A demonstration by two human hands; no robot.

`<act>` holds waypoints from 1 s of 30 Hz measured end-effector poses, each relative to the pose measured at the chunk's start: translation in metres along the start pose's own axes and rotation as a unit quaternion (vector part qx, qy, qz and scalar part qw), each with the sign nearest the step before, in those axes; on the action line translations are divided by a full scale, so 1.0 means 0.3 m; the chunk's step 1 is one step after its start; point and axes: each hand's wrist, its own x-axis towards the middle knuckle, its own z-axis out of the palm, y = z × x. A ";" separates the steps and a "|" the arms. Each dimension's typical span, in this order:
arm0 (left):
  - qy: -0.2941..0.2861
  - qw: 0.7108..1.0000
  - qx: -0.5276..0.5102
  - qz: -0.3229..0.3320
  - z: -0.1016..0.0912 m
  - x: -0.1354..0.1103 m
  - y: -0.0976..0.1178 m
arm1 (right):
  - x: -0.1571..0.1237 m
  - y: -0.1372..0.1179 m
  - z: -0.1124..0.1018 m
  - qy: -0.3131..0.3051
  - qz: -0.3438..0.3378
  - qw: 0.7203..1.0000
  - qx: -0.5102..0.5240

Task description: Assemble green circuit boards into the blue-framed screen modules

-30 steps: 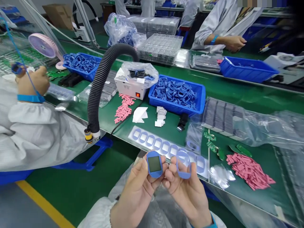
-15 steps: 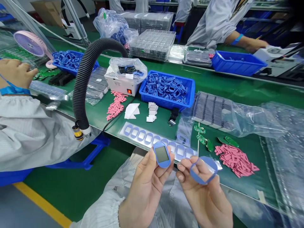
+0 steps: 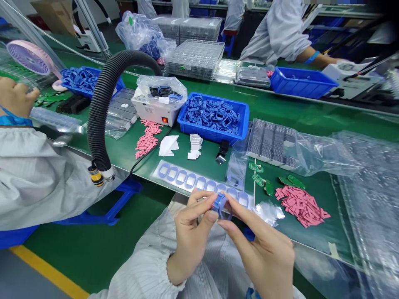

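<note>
My left hand (image 3: 190,234) pinches a small blue plastic housing (image 3: 218,202), now turned edge-on, so its display face is hidden. My right hand (image 3: 264,251) holds a clear oval window cover with a blue rim (image 3: 230,215) between thumb and fingers. The cover stands right against the housing, or very close; I cannot tell whether it is stuck on. Just beyond my fingers lies a clear sheet with a row of blue-rimmed oval covers (image 3: 171,173). Crumpled clear film pieces (image 3: 269,212) lie right of my hands.
Behind the sheet are a blue bin (image 3: 245,124) of housings, white slips (image 3: 195,143) and pink strips (image 3: 146,141). More pink strips (image 3: 301,205), green circuit boards (image 3: 258,180) and bagged grey stacks (image 3: 271,143) lie right. A black hose (image 3: 98,116) arches at left, beside a co-worker's sleeve (image 3: 46,178).
My hands have come together, bringing the cover from the right up to the housing. The housing has turned from face-on to edge-on. The view has shifted slightly.
</note>
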 end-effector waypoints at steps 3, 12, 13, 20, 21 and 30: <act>-0.013 0.998 0.038 0.058 -0.004 0.000 -0.012 | -0.003 0.001 0.002 0.000 -0.001 1.000 0.005; -0.049 0.982 0.071 0.167 -0.012 0.002 -0.034 | 0.011 -0.002 -0.017 -0.015 -0.002 0.999 0.039; -0.050 0.980 0.072 0.180 -0.013 0.005 -0.034 | 0.016 -0.004 -0.019 -0.014 -0.003 0.999 0.045; -0.095 0.966 0.079 0.229 -0.018 0.019 -0.020 | 0.027 -0.018 -0.008 0.009 0.032 0.994 0.099; -0.101 0.965 0.082 0.227 -0.019 0.020 -0.014 | 0.023 -0.017 0.000 0.019 0.042 0.993 0.109; -0.071 0.888 0.323 0.319 -0.018 0.038 0.117 | -0.013 0.014 0.049 0.079 0.036 0.995 0.053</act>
